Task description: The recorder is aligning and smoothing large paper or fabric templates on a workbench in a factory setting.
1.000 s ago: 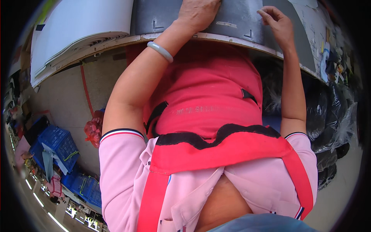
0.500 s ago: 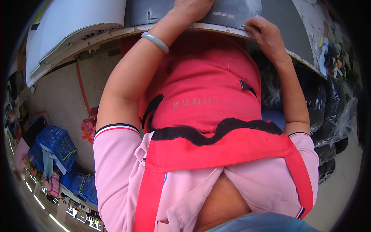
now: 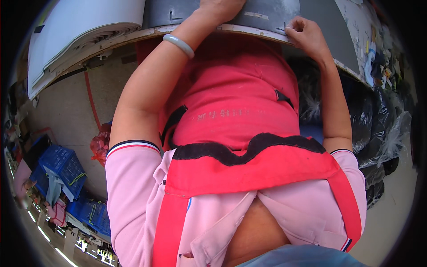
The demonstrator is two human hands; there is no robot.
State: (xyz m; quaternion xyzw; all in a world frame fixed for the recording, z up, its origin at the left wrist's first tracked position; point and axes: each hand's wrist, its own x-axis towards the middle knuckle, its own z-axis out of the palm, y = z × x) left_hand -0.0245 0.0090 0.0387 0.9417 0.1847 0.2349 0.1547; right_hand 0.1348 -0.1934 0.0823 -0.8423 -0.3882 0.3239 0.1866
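Observation:
My left hand point(image 3: 223, 9) rests on the dark grey sheet point(image 3: 155, 13) that covers the worktable; its fingers are mostly beyond the top of the picture. A pale bangle point(image 3: 179, 46) circles that forearm. Near the table's front edge, my right hand point(image 3: 308, 38) has its thumb and forefinger pressed together beside a small dark corner mark point(image 3: 281, 29). Whatever may be between those fingertips is too small to make out. A similar L-shaped mark point(image 3: 175, 19) lies left of my left hand, and a pale strip point(image 3: 256, 16) sits between both hands.
At the table's left lies a thick stack of large white sheets point(image 3: 89, 22) with curled edges. Blue plastic crates point(image 3: 62, 164) and a red plastic bag point(image 3: 100, 144) stand on the floor at left. Black bags point(image 3: 362, 120) in clear plastic fill the right side below the table.
The fingers of my right hand have drawn in slightly, and the corner mark beside them shows more plainly. My left hand has barely moved.

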